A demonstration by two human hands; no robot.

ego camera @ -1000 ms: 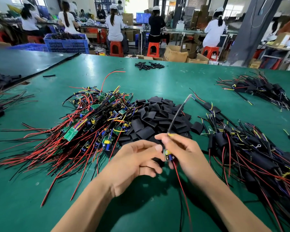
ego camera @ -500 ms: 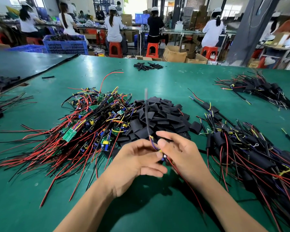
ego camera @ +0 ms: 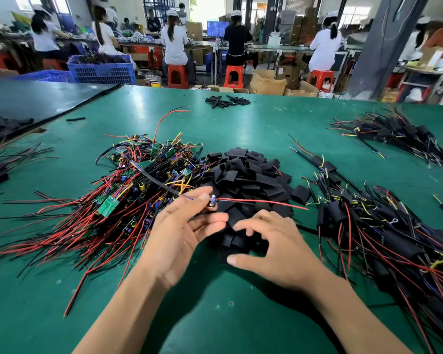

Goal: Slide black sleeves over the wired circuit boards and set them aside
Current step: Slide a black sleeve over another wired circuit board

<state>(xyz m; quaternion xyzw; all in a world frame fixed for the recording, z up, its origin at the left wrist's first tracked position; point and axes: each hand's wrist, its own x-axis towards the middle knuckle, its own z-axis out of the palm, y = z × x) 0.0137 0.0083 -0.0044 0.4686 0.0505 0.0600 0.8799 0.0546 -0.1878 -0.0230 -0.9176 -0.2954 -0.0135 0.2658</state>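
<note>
Bench inventory, as I read it from the head view:

- Table (ego camera: 241,129): flat, covered in a smooth green mat with a slight sheen.
- Sleeve pile (ego camera: 246,175): matt black sleeves, short flattened tubes, heaped loosely at centre.
- Bare-board heap (ego camera: 128,190): small green rectangular boards tangled in thin red, black, yellow and blue leads, just left of the sleeve pile and touching it.
- Sleeved heap (ego camera: 394,238): boards already wrapped in black, leads trailing out, right of the sleeve pile.
- Second sleeved heap (ego camera: 394,134): smaller, well apart at far right.

Left hand (ego camera: 187,226): palm turned up and inward, fingers long and only lightly bent. I see the thumb and forefinger tips pinching one wired circuit board (ego camera: 212,201). The board sits at the very fingertips, above the near edge of the sleeve pile. Its red lead (ego camera: 261,201) runs straight right over the sleeves, and its black lead (ego camera: 159,181) runs up-left over the bare-board heap.

Right hand (ego camera: 274,249): palm down, fingers arched and spread, thumb out to the left, poised over the near sleeves. The fingertips are blurred. I see nothing gripped, and I cannot tell whether they touch a sleeve.
</note>
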